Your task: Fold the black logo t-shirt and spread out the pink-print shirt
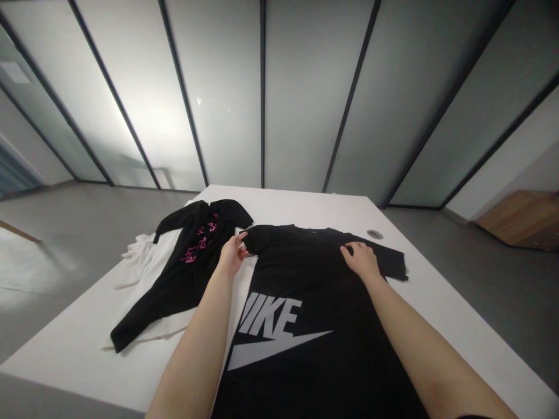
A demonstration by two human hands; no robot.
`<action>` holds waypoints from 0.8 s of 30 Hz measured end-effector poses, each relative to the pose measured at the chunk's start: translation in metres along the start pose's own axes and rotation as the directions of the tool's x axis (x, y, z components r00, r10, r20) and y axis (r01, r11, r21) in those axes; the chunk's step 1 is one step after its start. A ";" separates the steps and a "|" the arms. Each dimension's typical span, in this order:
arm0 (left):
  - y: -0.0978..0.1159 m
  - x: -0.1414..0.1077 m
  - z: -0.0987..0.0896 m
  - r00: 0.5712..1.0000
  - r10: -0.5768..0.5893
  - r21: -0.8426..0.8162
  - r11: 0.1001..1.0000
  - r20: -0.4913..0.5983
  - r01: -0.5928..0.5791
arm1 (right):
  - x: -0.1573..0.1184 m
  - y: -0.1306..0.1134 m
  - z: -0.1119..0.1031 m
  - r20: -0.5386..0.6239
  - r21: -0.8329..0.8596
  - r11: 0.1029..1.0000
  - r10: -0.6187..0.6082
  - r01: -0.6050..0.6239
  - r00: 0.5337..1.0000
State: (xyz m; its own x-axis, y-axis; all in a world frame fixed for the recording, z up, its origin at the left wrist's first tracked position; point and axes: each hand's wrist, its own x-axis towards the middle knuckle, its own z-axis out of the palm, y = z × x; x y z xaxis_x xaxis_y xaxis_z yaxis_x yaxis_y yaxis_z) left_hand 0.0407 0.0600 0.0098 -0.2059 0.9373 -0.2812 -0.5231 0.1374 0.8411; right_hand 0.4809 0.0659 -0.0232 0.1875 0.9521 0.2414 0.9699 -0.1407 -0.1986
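Note:
A black T-shirt point(305, 302) with a large white Nike logo lies flat on the white table point(283, 206), its collar toward the far edge. My left hand point(231, 256) pinches the shirt's near-left sleeve point(257, 238) at its edge. My right hand point(360, 260) rests palm down on the shirt's far-right shoulder, close to the other sleeve point(393, 259). Just left of my left hand lies a black long-sleeved garment point(192, 262) with a pink print, spread over a white garment point(140, 273). My left hand is almost touching it.
A round metal cable grommet point(374, 234) is set in the table near its far right edge. Grey floor surrounds the table, with a low wooden piece point(519, 221) at the right. Frosted glass panels stand beyond the table.

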 end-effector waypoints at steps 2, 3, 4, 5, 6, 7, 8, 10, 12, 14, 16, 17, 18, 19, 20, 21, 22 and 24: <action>-0.010 -0.006 0.012 0.999 0.035 0.029 0.999 0.012 -0.036 | 0.000 -0.001 -0.001 0.002 -0.002 1.000 0.003 -0.003 1.000; -0.015 -0.010 0.017 0.998 0.044 0.066 0.997 0.048 -0.047 | 0.000 -0.001 -0.001 0.003 -0.004 1.000 0.005 -0.005 1.000; -0.019 -0.015 0.022 0.992 0.044 0.115 0.992 0.115 -0.057 | 0.000 -0.001 -0.002 0.003 -0.007 1.000 0.008 -0.008 1.000; -0.023 -0.020 0.026 0.977 0.032 0.169 0.983 0.209 -0.068 | 0.000 -0.001 -0.002 0.003 -0.009 1.000 0.011 -0.010 1.000; -0.026 -0.024 0.029 0.948 0.010 0.216 0.973 0.317 -0.082 | 0.000 -0.002 -0.002 0.003 -0.013 1.000 0.013 -0.012 1.000; -0.027 -0.028 0.031 0.908 -0.015 0.247 0.964 0.418 -0.097 | 0.000 -0.002 -0.003 0.002 -0.016 1.000 0.014 -0.014 1.000; -0.028 -0.030 0.031 0.871 -0.029 0.251 0.962 0.491 -0.109 | -0.001 -0.002 -0.003 0.002 -0.020 1.000 0.015 -0.015 1.000; -0.028 -0.030 0.028 0.862 0.017 0.195 0.972 0.506 -0.134 | -0.002 -0.004 -0.004 0.000 -0.025 1.000 0.017 -0.017 1.000; -0.028 -0.024 0.022 0.917 0.162 0.218 0.942 0.366 -0.254 | -0.004 -0.007 -0.006 -0.001 -0.042 0.999 0.016 -0.016 1.000; -0.029 -0.016 0.016 0.920 0.324 0.362 0.849 0.221 -0.386 | -0.005 -0.011 -0.010 0.029 -0.099 0.995 0.006 -0.003 1.000; -0.033 -0.011 0.012 0.891 0.412 0.513 0.732 0.191 -0.448 | -0.004 -0.018 -0.016 0.089 -0.162 0.987 -0.004 0.019 0.996; -0.035 -0.010 0.010 0.884 0.420 0.560 0.690 0.207 -0.459 | -0.001 -0.023 -0.019 0.119 -0.183 0.983 -0.005 0.027 0.993; -0.037 -0.010 0.010 0.880 0.416 0.592 0.658 0.229 -0.465 | 0.002 -0.029 -0.023 0.142 -0.191 0.981 0.000 0.028 0.990; -0.038 -0.011 0.011 0.875 0.413 0.627 0.620 0.251 -0.472 | 0.006 -0.035 -0.026 0.158 -0.191 0.981 0.007 0.024 0.987; -0.040 -0.012 0.012 0.872 0.407 0.656 0.584 0.272 -0.478 | 0.010 -0.044 -0.028 0.169 -0.185 0.983 0.010 0.022 0.985; -0.041 -0.014 0.013 0.869 0.402 0.677 0.557 0.287 -0.481 | 0.015 -0.054 -0.030 0.180 -0.175 0.984 0.008 0.024 0.984; -0.041 -0.016 0.014 0.866 0.396 0.699 0.525 0.304 -0.485 | 0.018 -0.065 -0.030 0.192 -0.157 0.987 -0.004 0.035 0.981; -0.041 -0.018 0.016 0.857 0.376 0.763 0.414 0.354 -0.496 | 0.022 -0.094 -0.027 0.212 -0.093 0.992 -0.067 0.089 0.975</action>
State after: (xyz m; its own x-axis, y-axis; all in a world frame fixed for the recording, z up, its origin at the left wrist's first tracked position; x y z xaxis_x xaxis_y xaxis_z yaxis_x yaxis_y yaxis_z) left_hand 0.0790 0.0425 -0.0122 -0.0805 0.9678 0.2385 0.5169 -0.1640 0.8402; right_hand 0.3983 0.0924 0.0266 0.0845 0.9953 0.0471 0.9930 -0.0802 -0.0870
